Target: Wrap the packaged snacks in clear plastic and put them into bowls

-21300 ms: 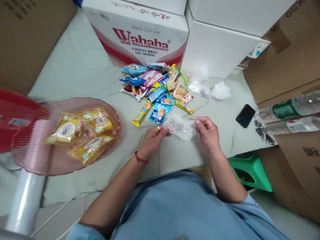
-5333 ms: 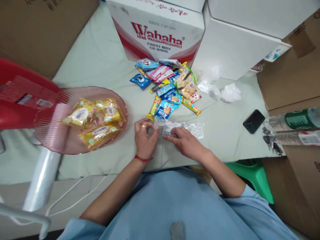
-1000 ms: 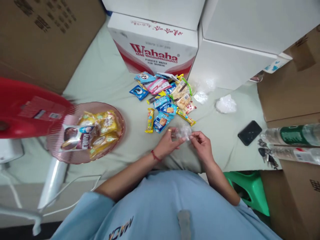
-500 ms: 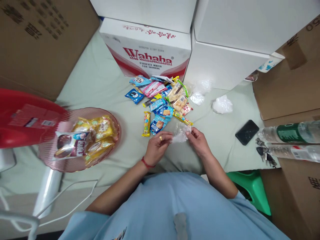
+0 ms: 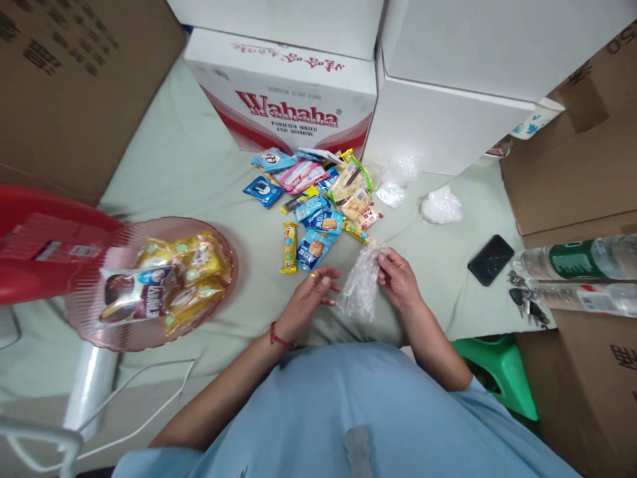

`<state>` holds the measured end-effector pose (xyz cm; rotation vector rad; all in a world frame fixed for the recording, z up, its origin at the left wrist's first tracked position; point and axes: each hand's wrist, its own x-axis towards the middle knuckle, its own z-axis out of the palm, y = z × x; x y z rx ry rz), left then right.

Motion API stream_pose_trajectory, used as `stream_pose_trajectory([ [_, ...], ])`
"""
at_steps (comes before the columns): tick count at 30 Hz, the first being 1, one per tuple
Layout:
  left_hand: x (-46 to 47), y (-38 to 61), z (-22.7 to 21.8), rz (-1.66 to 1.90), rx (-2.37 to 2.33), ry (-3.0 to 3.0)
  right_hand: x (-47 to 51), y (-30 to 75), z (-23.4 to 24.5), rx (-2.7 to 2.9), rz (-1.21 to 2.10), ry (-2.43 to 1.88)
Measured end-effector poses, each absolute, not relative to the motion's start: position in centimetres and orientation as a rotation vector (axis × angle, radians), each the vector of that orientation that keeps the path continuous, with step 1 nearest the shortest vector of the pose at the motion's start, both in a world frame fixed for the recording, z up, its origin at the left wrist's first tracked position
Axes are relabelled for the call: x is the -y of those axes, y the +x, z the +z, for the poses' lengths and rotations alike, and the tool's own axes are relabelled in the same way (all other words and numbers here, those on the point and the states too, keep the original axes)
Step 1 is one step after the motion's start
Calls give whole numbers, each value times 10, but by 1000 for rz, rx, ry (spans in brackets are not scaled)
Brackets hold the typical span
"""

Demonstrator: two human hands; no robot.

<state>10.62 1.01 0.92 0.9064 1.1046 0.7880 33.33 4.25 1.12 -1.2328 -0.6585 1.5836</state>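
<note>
The table (image 5: pixel 428 285) with the pale green cloth is the biggest thing, and it is under the left hand (image 5: pixel 308 302) and the right hand (image 5: pixel 398 275). The white and red box (image 5: pixel 288 109) sits on it, far past the fingers.

Left of the left fingers is the pink bowl (image 5: pixel 107 338). Earlier it held just yellow packs (image 5: pixel 196 302). Now a brown and white pack (image 5: pixel 134 292) lies on top of them, too.

A heap of snacks (image 5: pixel 301 179) lies past the fingers, against the box. A blue pack (image 5: pixel 263 191) at its left side used to rest up on the heap, and now it is down on the table.

The clear bag (image 5: pixel 361 285) is between the two hands. Half a second ago it was bunched up and both hands held it. Now it hangs down long, pinched tight by the right fingers. The left fingers are loose and a bit apart, just beside the bag; I cannot tell if they touch it.

The black phone (image 5: pixel 491 259) is right of the right fingers, same as before. The little yellow stick snack (image 5: pixel 289 247), just past the left fingers, was slanted before and is straighter now.
</note>
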Motion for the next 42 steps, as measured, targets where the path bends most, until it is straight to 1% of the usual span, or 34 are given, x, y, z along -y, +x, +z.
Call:
stream_pose_trajectory([
  [2, -13, 116, 10, 705, -1055, 930, -41, 326, 9, 756, 1602, -1216],
  [4, -14, 121, 8, 664, -1067, 1002, -41, 321, 8, 842, 1541, -1236],
  [8, -10, 120, 4, 732, -1301, 1170, -34, 316, 12, 961, 1368, -1350],
  [10, -8, 118, 5, 772, -1411, 1328, -29, 311, 14, 1073, 1394, -1359],
  [13, -6, 115, 10, 794, -1400, 1468, -24, 302, 14, 1217, 1458, -1383],
  [15, -7, 109, 12, 802, -1379, 1422, -25, 299, 10, 1150, 1473, -1414],
  [20, -12, 86, 3, 910, -1465, 1039, -36, 314, 5, 772, 1577, -1369],
  [25, -14, 74, -6, 918, -1487, 973, -36, 328, 4, 739, 1666, -1390],
  [32, -14, 67, -6, 843, -1571, 1169, -27, 334, 0, 858, 1582, -1358],
  [36, -12, 69, -1, 987, -1719, 1356, -22, 336, 11, 808, 1681, -1225],
  [38, -10, 75, 2, 963, -1621, 1359, -20, 335, 18, 752, 1756, -1163],
  [42, -12, 97, 6, 763, -1169, 1057, -18, 328, 27, 719, 1857, -1081],
])
